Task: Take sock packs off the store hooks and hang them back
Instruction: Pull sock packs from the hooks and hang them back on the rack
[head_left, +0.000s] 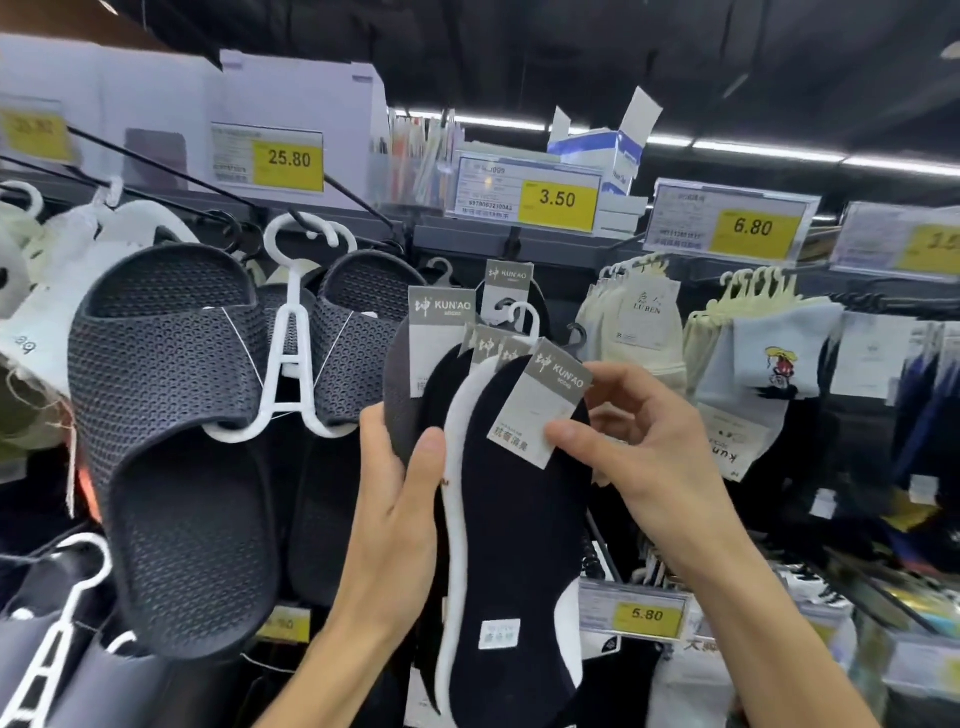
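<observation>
A fan of flat sock packs fills the middle of the view: a black pack (524, 545) in front, a white one (453, 499) behind it, then darker ones (405, 379). Each bears a grey KUN'AO card. My left hand (400, 499) grips the stack's left edge, thumb on the front. The front pack's card (540, 410) is pinched by my right hand (639, 441) between thumb and fingers. A white plastic hanger hook (524, 317) rises above the packs, below a black store hook (511, 247); whether it hangs on it is unclear.
Dark mesh slippers (171, 426) on white hangers hang at left. Cream sock packs (644, 332) and light blue socks (769, 374) hang at right. Yellow price tags line the shelf rail (558, 200). More sock packs and a 5.80 tag (647, 616) sit lower right.
</observation>
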